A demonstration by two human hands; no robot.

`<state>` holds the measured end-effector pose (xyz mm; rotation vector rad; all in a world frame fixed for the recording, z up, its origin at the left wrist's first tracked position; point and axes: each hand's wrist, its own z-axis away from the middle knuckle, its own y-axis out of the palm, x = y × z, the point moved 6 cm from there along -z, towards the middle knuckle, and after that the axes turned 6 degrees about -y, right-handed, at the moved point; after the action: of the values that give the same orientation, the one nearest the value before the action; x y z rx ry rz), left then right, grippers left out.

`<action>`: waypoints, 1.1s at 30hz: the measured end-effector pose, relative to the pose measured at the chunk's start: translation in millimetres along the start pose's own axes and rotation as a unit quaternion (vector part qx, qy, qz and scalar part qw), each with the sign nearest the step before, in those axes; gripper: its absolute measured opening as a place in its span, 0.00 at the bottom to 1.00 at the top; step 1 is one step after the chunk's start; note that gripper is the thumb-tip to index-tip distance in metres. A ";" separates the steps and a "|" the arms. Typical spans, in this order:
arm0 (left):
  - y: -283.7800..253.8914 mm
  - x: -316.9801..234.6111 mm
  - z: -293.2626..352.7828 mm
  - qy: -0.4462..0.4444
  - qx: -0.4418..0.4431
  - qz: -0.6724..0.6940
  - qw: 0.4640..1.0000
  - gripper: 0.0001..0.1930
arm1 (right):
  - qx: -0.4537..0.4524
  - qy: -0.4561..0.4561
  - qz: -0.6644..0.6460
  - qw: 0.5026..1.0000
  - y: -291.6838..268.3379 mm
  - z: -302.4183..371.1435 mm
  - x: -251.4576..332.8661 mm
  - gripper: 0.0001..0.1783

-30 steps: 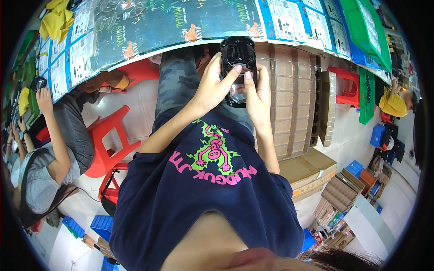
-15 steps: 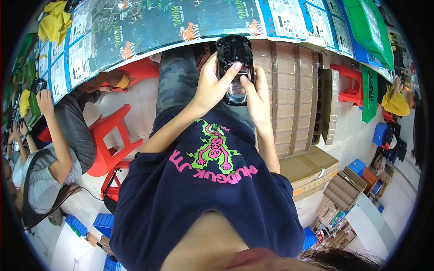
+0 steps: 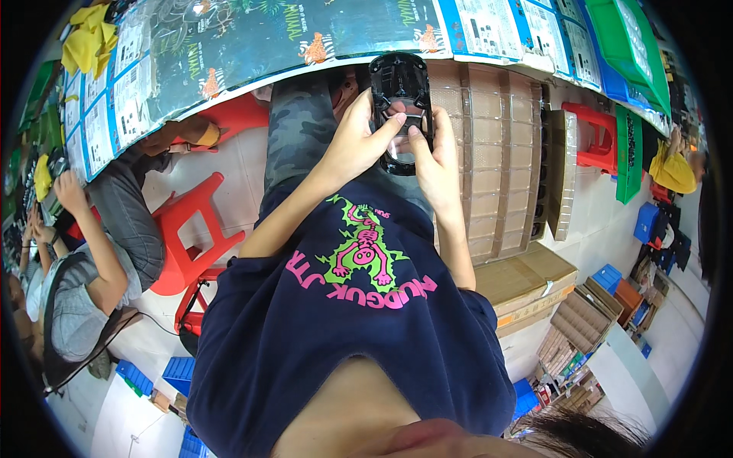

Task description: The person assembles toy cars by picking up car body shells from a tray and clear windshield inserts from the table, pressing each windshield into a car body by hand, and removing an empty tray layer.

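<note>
A glossy black toy car body shell (image 3: 399,79) with see-through window openings is held up over my lap, just in front of the table edge. My left hand (image 3: 360,143) grips its left side, thumb laid across the middle. Around the right side curl the fingers of my right hand (image 3: 437,156), whose thumb also rests on the shell near its centre. Skin shows through the openings, and parts of the fingers are hidden behind the shell.
A table (image 3: 366,47) covered with printed sheets spans the far side. Stacked compartment trays (image 3: 489,160) and cardboard boxes (image 3: 527,286) stand to my right, beyond them a red stool (image 3: 594,130). A green bin (image 3: 622,46) sits far right. Another person (image 3: 99,282) works at left beside a red stool (image 3: 187,237).
The car shell has tilted and shifted slightly right, showing more of its window openings. Both my hands keep their hold. The black item by the co-worker's raised hand no longer shows.
</note>
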<state>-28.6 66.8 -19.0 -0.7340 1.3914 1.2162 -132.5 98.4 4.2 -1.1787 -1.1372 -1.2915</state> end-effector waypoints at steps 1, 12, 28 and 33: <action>1.4 -1.8 1.2 -0.001 0.000 0.000 1.000 0.11 | -0.003 -0.008 -0.005 1.000 0.1 0.2 -0.4 0.14; 0.9 -13.7 3.7 0.029 -0.047 -0.008 0.998 0.12 | -0.020 -0.090 0.103 0.990 6.2 -3.1 18.4 0.13; -143.3 -106.7 49.7 0.006 -0.278 -0.181 0.943 0.17 | 0.166 -0.199 0.012 0.966 74.8 3.8 33.5 0.45; -388.5 -156.1 55.6 -0.010 -0.345 -0.330 0.879 0.14 | 0.174 -0.183 -0.002 0.968 50.8 3.7 20.9 0.34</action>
<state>380.9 -21.5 34.5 -1.5366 0.5465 1.1289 -81.9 98.0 26.0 -1.1733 -1.5616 -0.8458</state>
